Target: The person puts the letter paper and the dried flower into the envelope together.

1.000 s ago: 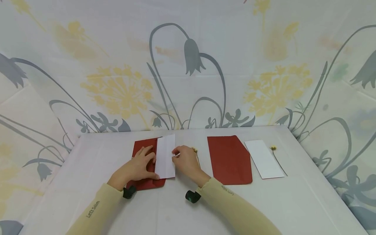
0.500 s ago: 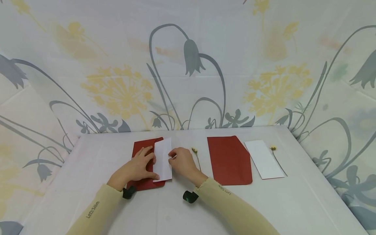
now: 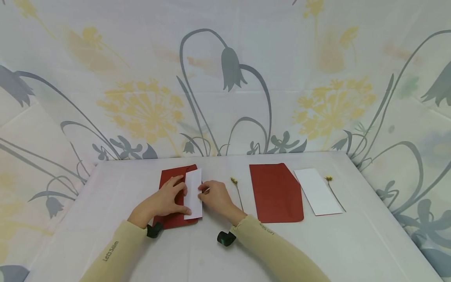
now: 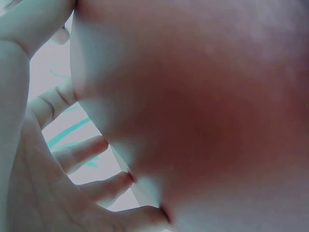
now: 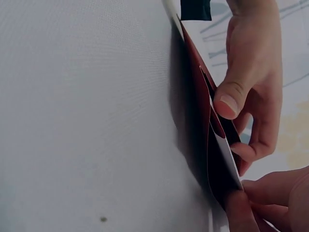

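Note:
My left hand [image 3: 165, 201] rests with spread fingers on a red envelope [image 3: 176, 222] lying on the left part of the table. Its thumb presses near the lower left corner of a white card [image 3: 193, 196]. That card's left part is out of sight at the envelope's opening; in the right wrist view white paper [image 5: 227, 157] shows between red layers. My right hand [image 3: 216, 197] pinches the card's right edge between thumb and fingers. The left wrist view has the spread fingertips of the left hand [image 4: 38, 179] touching the blurred red envelope [image 4: 203, 106].
A dried yellow flower [image 3: 238, 192] lies right of my right hand. Farther right are a second red envelope [image 3: 276, 194], another white card [image 3: 317, 192] and another dried flower [image 3: 332, 190]. A flower-printed cloth [image 3: 225, 105] hangs behind the white table [image 3: 197, 258].
My right hand has moved left with the white card, and a narrower strip of it now shows. The first dried flower has come into fuller view. The left hand stays in place.

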Available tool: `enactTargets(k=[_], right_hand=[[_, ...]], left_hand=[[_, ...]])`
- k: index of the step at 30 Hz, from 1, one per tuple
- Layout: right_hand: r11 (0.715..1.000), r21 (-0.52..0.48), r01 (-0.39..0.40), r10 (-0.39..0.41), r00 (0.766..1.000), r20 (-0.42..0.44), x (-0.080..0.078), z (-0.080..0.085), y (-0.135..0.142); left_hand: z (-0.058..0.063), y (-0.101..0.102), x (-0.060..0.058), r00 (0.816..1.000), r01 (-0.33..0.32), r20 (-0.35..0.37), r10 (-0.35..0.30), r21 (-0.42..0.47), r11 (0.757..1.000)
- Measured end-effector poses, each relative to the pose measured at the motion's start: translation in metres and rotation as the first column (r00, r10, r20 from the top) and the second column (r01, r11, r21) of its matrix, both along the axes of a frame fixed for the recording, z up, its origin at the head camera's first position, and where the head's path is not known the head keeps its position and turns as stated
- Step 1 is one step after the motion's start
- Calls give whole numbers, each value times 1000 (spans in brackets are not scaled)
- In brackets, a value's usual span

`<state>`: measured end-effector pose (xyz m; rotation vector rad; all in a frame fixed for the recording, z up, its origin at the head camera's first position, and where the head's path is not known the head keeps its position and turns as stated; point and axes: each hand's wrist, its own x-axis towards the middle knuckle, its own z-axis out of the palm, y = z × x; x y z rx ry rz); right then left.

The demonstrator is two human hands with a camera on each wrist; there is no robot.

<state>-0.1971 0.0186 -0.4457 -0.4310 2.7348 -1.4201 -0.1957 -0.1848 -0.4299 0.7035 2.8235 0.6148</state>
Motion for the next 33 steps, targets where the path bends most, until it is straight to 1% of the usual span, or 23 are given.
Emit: enactTargets(k=[6, 15, 21, 28, 33], right_hand=[[999, -34, -13, 15, 999, 33, 0, -6, -2], [992, -117, -44, 52, 996, 66, -4, -13, -7], [994, -94, -50, 58, 994, 90, -3, -14, -14], [995, -92, -46, 58, 989, 134, -5, -14, -19], [995, -98, -33, 47, 988, 147, -7, -14, -22]], left_hand=[[-2, -1, -2, 1000, -1, -1, 0, -18, 1000], [-4, -3, -3, 1000, 0, -6, 0, 3, 1000], [-4, -2, -4, 1000, -4, 10, 4, 17, 1000], [-3, -3, -2, 999, -21, 50, 19, 37, 999], [-3, -5, -2, 999, -19, 33, 17, 60, 998]])
